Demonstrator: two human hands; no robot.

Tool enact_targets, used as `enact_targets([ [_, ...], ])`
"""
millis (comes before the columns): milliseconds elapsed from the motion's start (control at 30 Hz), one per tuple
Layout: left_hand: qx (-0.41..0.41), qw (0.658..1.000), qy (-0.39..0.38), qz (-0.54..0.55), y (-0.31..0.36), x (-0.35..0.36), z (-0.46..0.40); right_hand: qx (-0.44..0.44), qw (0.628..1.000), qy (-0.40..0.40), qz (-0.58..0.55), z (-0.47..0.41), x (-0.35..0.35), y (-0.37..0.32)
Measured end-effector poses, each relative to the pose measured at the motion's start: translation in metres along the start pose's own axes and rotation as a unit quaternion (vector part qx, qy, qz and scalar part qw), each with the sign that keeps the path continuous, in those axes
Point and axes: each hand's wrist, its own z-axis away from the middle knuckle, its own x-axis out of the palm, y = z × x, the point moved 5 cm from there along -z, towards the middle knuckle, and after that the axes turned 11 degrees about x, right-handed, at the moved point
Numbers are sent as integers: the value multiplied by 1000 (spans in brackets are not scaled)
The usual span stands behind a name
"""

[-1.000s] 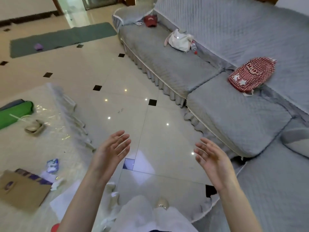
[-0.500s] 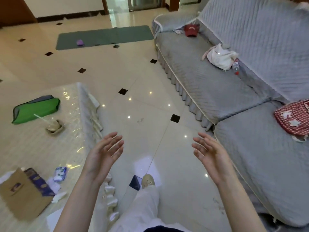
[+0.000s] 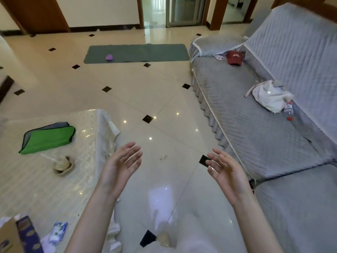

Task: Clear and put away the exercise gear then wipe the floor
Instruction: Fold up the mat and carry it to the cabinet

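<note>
From the head camera, the left hand [image 3: 121, 166] and right hand [image 3: 226, 172] are hanging spread and empty, readying to gather. The mat [image 3: 136, 52] is lying at the floor's [image 3: 127, 92] far edge, a purple ball [image 3: 109, 57] resting near its left end.

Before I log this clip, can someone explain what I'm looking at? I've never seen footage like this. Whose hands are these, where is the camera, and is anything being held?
There is no robot here. A person wears one wide-angle camera on the head, looking forward and down, so the bent edges are lens distortion. The left hand and right hand are raised, palms facing each other, fingers relaxed, holding nothing. Across the tiled floor lies a green exercise mat with a small purple object on it. On the left a covered table carries a green folded pad. On the right a grey sofa holds a red cap and a white bag.
</note>
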Motion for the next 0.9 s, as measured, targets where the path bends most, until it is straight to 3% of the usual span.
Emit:
enact_targets([
  [267,22,998,57,-11,12,16,-117,17,999,-17,25,-127,36,-69],
  [633,60,993,98,32,33,118,-302,35,993,-85,78,-318,124,-209],
  [900,53,988,136,43,55,121,-412,60,991,-78,92,-430,184,-247],
])
